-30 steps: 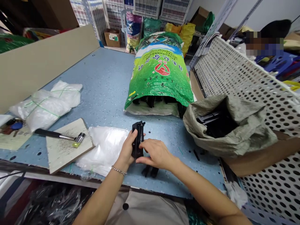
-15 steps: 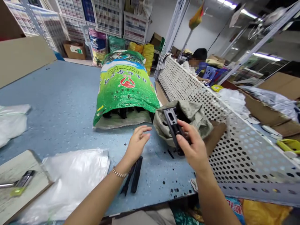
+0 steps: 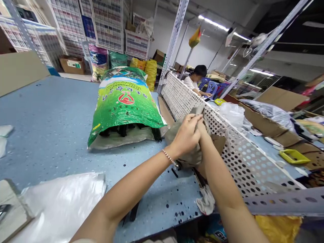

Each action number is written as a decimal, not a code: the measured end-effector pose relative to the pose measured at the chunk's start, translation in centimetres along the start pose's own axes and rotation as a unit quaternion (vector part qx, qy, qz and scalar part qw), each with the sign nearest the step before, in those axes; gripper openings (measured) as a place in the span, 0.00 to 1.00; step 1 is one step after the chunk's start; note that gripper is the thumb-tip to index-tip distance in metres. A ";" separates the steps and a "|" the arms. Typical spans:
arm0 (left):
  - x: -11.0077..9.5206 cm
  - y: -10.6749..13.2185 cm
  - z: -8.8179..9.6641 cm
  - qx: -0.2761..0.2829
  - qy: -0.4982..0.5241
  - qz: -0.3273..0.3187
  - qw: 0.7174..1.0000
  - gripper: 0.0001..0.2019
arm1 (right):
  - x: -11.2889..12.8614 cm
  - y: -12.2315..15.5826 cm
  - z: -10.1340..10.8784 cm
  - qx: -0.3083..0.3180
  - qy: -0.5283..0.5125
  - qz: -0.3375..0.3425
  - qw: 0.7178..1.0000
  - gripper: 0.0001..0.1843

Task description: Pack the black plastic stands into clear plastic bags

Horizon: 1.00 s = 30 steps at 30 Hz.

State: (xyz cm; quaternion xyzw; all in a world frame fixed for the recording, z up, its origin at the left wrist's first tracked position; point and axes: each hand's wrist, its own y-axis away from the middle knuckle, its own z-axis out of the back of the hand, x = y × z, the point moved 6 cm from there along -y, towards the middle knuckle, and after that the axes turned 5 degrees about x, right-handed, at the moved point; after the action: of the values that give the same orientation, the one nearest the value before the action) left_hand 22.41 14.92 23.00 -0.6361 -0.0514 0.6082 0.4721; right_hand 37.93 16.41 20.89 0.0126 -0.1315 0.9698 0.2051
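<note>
The left hand [image 3: 186, 134] grasps bunched cloth of the grey-green woven sack [image 3: 189, 159], its fingers curled tight; the right hand [image 3: 203, 130] meets it there, but its fingers are too hidden to tell their grip. That sack sits at the table's [image 3: 63, 135] right edge, by the white perforated panel [image 3: 181, 95]. Its mouth looks partly gathered; black parts [image 3: 123, 131] are left inside the green printed sack [image 3: 131, 109], whose large Chinese characters seem to include 配合 above a red emblem; smaller print is illegible.
</note>
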 end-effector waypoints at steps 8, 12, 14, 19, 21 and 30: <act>5.4 9.0 4.3 0.025 0.039 0.156 0.987 0.33 | 1.1 7.2 5.0 -0.010 0.006 0.017 1.000 0.20; 7.4 13.9 5.6 -0.068 0.189 0.237 0.951 0.38 | 11.5 12.7 5.3 -0.076 -0.285 0.218 0.930 0.15; 9.1 17.6 7.4 -0.168 0.217 0.316 0.908 0.35 | 17.8 13.2 0.6 0.081 -0.351 0.282 0.889 0.15; 11.6 26.1 11.0 -0.257 0.194 0.459 0.828 0.30 | 25.8 6.9 -13.2 0.246 -0.311 0.096 0.913 0.19; 11.8 27.5 11.0 -0.234 0.202 0.470 0.827 0.29 | 27.3 4.5 -16.4 0.253 -0.314 0.058 0.913 0.23; 12.3 27.8 12.4 -0.293 0.237 0.445 0.812 0.23 | 29.1 3.2 -19.4 0.325 -0.427 -0.004 0.843 0.14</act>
State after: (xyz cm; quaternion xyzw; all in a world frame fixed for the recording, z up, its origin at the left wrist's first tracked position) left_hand 1.17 14.21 -2.07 -0.8221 0.1754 0.5381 -0.0619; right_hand 10.62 30.15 3.61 0.4923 0.1170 0.8546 0.1167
